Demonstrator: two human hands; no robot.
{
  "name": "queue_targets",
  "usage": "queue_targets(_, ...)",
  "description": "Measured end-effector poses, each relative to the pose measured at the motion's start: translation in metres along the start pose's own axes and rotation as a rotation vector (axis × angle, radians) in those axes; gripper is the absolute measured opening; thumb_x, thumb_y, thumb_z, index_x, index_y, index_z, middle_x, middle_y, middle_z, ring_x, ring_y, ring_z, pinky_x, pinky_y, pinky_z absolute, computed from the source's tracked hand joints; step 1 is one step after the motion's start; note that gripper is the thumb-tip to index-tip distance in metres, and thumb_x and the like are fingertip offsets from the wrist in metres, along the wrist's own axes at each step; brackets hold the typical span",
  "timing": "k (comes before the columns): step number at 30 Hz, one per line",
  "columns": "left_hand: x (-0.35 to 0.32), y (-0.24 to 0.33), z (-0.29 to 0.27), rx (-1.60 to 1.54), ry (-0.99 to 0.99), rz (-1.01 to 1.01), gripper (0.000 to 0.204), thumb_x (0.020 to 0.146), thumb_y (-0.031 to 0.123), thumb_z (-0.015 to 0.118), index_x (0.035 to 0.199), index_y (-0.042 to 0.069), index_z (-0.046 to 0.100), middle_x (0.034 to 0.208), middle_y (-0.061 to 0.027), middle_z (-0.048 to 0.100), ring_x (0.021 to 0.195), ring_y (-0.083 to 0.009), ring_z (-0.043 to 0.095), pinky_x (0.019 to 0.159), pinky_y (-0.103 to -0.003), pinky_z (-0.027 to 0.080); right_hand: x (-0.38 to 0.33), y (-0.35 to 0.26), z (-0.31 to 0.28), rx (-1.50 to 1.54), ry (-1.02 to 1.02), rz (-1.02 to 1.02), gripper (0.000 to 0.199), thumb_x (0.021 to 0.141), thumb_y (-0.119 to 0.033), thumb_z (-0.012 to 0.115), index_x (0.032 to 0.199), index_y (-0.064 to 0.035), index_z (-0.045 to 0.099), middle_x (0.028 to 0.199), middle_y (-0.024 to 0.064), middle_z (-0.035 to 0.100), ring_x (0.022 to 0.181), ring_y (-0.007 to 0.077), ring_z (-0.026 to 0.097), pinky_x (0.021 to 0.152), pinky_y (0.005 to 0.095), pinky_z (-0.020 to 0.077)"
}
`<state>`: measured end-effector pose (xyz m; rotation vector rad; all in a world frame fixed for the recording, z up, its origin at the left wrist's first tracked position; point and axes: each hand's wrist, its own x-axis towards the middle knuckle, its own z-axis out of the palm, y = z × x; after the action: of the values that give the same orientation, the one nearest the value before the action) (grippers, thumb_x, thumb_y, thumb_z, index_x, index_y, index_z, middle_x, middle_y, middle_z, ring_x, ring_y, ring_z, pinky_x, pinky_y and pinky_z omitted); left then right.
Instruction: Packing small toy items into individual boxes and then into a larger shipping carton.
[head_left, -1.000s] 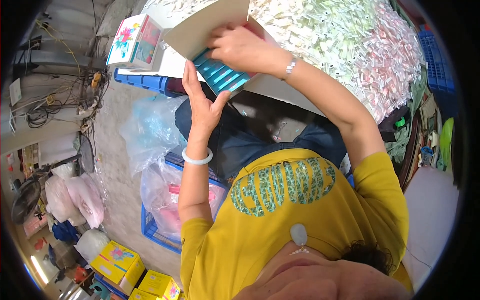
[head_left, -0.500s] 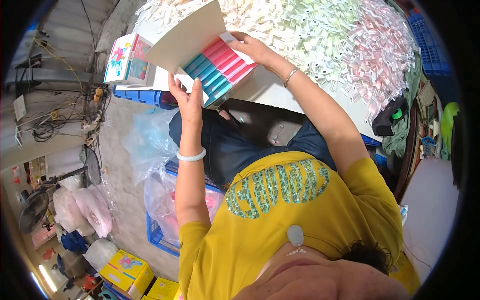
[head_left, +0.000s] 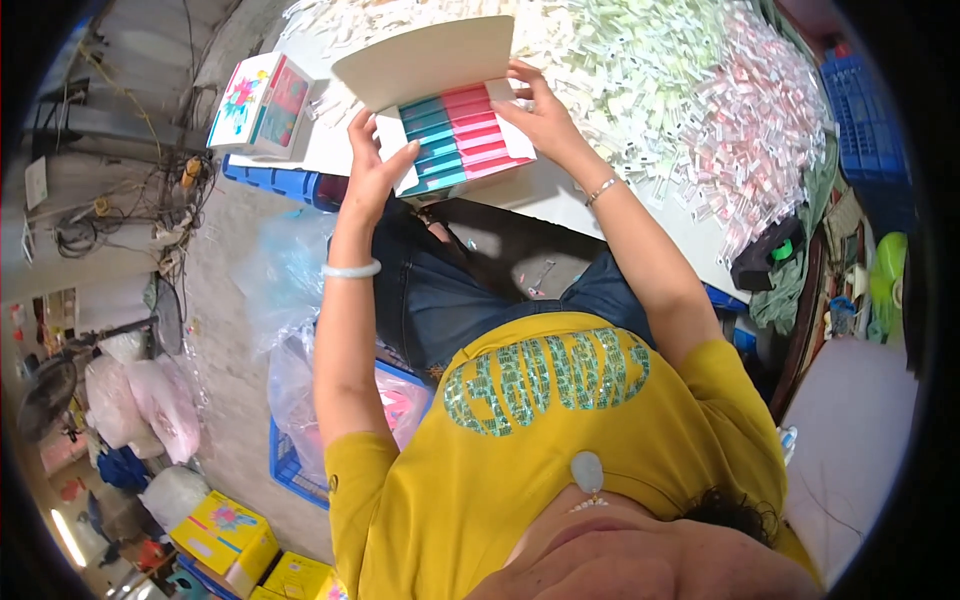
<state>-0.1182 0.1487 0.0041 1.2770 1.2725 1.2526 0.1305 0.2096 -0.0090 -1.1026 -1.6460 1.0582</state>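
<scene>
An open cardboard box [head_left: 430, 58] is between my two hands, its white lid raised at the far side. Inside lie slim packets in two columns, teal packets [head_left: 427, 150] on the left and pink packets [head_left: 476, 128] on the right. My left hand [head_left: 376, 172] grips the box's left side, thumb over the left flap and fingers around the outer wall. On the right, my right hand [head_left: 543, 118] holds the opposite side, thumb on the right flap. The bottom of the box is mostly hidden.
A closed printed box [head_left: 258, 105] stands at the table's left end. Heaps of small cream, green and pink pieces [head_left: 770, 120] cover the far side. A black tool [head_left: 765, 258] lies at the right edge. Below left is a blue crate [head_left: 290, 465] with plastic bags.
The box has turned clockwise and shifted slightly right, so its rows face me more squarely. Both hands have moved with it, and the right thumb now rests on the right flap.
</scene>
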Motion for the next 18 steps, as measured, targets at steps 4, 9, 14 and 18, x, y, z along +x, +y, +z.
queue_targets(4, 0.015, -0.003, -0.021, 0.186, -0.057, 0.162, 0.072, 0.076, 0.007, 0.076, 0.134, 0.009, 0.032, 0.135, -0.0125, 0.038, 0.131, -0.0269, 0.033, 0.11, -0.039, 0.026, 0.0, -0.007, 0.003, -0.171, 0.086, -0.382, 0.054, 0.084, -0.006, 0.069, 0.131, -0.0162, 0.045, 0.131, 0.0032, 0.048, 0.109, 0.0213, 0.052, 0.089, 0.0315, 0.0451)
queue_targets(9, 0.004, 0.019, -0.035, 0.687, -0.17, 0.467, 0.036, 0.077, -0.002, 0.062, 0.112, 0.008, 0.063, 0.127, -0.0149, 0.052, 0.125, -0.0347, 0.044, 0.104, -0.039, 0.037, -0.013, -0.018, -0.02, -0.567, 0.065, -0.59, 0.027, 0.079, -0.003, 0.066, 0.102, -0.0162, 0.068, 0.109, 0.0055, 0.061, 0.112, 0.0289, 0.054, 0.09, 0.0379, 0.0435)
queue_targets(14, -0.018, 0.042, -0.044, 1.046, -0.223, 0.498, 0.041, 0.079, -0.002, 0.053, 0.117, 0.013, 0.061, 0.139, -0.0098, 0.046, 0.136, -0.033, 0.035, 0.108, -0.048, 0.03, -0.021, -0.034, -0.039, -0.828, -0.092, -0.665, 0.023, 0.084, -0.013, 0.063, 0.106, -0.0149, 0.07, 0.119, 0.0063, 0.061, 0.119, 0.03, 0.051, 0.096, 0.042, 0.0396)
queue_targets(18, -0.022, 0.049, -0.026, 1.124, -0.224, 0.499, 0.045, 0.082, 0.031, 0.064, 0.119, 0.006, 0.056, 0.14, -0.0123, 0.045, 0.14, -0.0333, 0.029, 0.114, -0.052, 0.019, -0.033, -0.062, -0.033, -0.913, -0.248, -0.562, 0.045, 0.083, -0.034, 0.066, 0.118, -0.0058, 0.061, 0.132, 0.0112, 0.054, 0.129, 0.0334, 0.043, 0.108, 0.0479, 0.0304)
